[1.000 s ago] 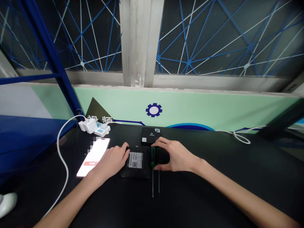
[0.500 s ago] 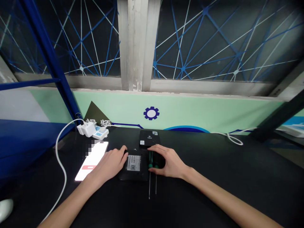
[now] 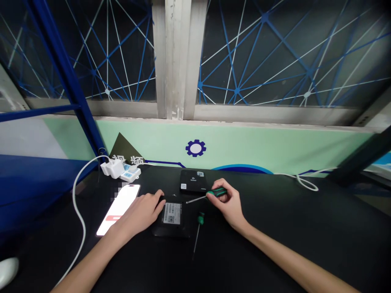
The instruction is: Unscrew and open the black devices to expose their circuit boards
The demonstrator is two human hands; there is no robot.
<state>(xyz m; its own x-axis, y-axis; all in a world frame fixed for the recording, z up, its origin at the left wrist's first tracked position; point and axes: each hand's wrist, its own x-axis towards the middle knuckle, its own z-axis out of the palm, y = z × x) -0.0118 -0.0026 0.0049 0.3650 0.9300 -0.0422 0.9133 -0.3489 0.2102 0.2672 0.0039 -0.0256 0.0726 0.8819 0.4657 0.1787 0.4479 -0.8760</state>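
A flat black box (image 3: pixel 172 230) with a white printed label (image 3: pixel 172 213) lies on the dark table. My left hand (image 3: pixel 148 209) rests over its left side, fingers stretched out and apart, thumb by the label. In my right hand (image 3: pixel 229 203), the fingers are closed round the green-and-black handle of a screwdriver (image 3: pixel 217 192). Its shaft points left, with the tip at the box's upper right; whether it touches cannot be made out. A second green-handled screwdriver (image 3: pixel 200 219) lies to the right of the box, shaft toward me.
Behind the box sits another black box (image 3: pixel 193 181) with small stickers. A phone with a bright screen (image 3: pixel 120 207) lies left, under my left forearm. Farther back are a white power strip (image 3: pixel 130 173) and a charger with a white cable (image 3: pixel 80 215). A white rounded object (image 3: pixel 8 272) is at lower left.
My right hand has lifted one screwdriver from beside the other and turned its shaft leftward over the box. The second screwdriver has tilted slightly. My left hand stays on the box.
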